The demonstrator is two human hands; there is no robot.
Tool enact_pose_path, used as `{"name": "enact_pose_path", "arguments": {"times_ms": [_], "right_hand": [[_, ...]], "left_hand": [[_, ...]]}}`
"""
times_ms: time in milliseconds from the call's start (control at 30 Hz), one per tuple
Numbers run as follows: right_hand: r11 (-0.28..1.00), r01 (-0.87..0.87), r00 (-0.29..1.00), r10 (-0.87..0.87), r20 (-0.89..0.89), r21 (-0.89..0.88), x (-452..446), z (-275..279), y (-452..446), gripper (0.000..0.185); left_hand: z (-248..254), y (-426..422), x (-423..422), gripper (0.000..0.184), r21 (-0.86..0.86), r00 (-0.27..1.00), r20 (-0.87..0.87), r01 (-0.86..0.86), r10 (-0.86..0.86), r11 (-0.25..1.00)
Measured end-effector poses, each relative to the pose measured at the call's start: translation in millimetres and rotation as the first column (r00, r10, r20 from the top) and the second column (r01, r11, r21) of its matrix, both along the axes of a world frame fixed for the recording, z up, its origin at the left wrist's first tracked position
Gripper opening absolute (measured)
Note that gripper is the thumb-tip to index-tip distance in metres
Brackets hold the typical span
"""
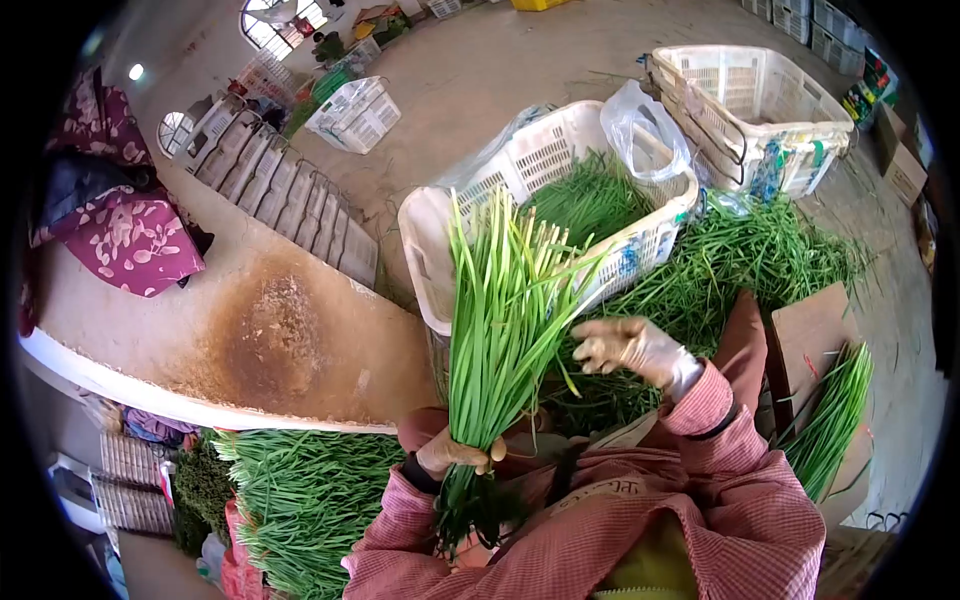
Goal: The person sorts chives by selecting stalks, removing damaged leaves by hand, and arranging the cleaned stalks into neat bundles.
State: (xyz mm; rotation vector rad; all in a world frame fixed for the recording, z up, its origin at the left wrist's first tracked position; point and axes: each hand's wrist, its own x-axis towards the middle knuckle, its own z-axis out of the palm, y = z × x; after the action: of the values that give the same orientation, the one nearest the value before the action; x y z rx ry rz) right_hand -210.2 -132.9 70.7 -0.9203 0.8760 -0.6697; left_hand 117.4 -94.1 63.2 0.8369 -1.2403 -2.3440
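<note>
A large bunch of long green stalks (500, 330) stands upright in front of me, its pale ends at the top and its dark leafy ends hanging below. My left hand (460, 454), in a stained glove, is wrapped round the lower part of the bunch. To the right of the bunch, my right hand (630, 352), also gloved, is apart from it with fingers spread and nothing in them. Behind the bunch is a white plastic crate (425, 235) holding more greens (590, 200) and a clear plastic bag (640, 130).
Loose greens (700, 265) lie heaped right of the crate. An empty white crate (810, 150) stands behind them. At the right, a tied bundle (835, 420) rests on cardboard (815, 325). Many stalks (310, 500) lie at lower left, below a stained ledge (380, 350).
</note>
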Motion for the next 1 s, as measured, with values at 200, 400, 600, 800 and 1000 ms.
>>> {"name": "enact_pose_path", "arguments": {"times_ms": [200, 400, 600, 800, 1000], "right_hand": [[0.841, 0.400, 0.908, -0.418, 0.032, -0.363, -11.5, 24.1, 14.3, 0.113], [0.934, 0.356, 0.934, -0.354, -0.040, 0.033, 8.0, -55.3, -8.2, 0.037], [0.531, 0.812, 0.483, -0.845, 0.230, 0.243, -65.2, -113.5, -21.0, 0.014], [0.705, 0.703, 0.711, -0.702, 0.044, -0.093, -91.8, -106.6, -0.3, 0.036], [0.989, 0.054, 0.985, -0.076, -0.157, -0.141, 7.8, -84.6, 21.5, 0.027]], "left_hand": [[8.8, 17.4, -1.1, 0.057, 0.058, 0.985, 0.165, 0.034, -0.043, 0.998], [31.5, 21.8, -2.5, 0.059, 0.108, 0.904, 0.406, 0.099, -0.135, 0.989], [41.5, 25.2, 8.9, 0.050, 0.129, 0.897, 0.423, 0.077, -0.125, 0.989], [48.1, 25.2, -3.4, 0.049, 0.103, 0.847, 0.517, 0.080, -0.122, 0.991], [61.3, 39.9, -35.6, 0.037, -0.059, 0.731, 0.681, -0.004, 0.043, 0.998]]}}
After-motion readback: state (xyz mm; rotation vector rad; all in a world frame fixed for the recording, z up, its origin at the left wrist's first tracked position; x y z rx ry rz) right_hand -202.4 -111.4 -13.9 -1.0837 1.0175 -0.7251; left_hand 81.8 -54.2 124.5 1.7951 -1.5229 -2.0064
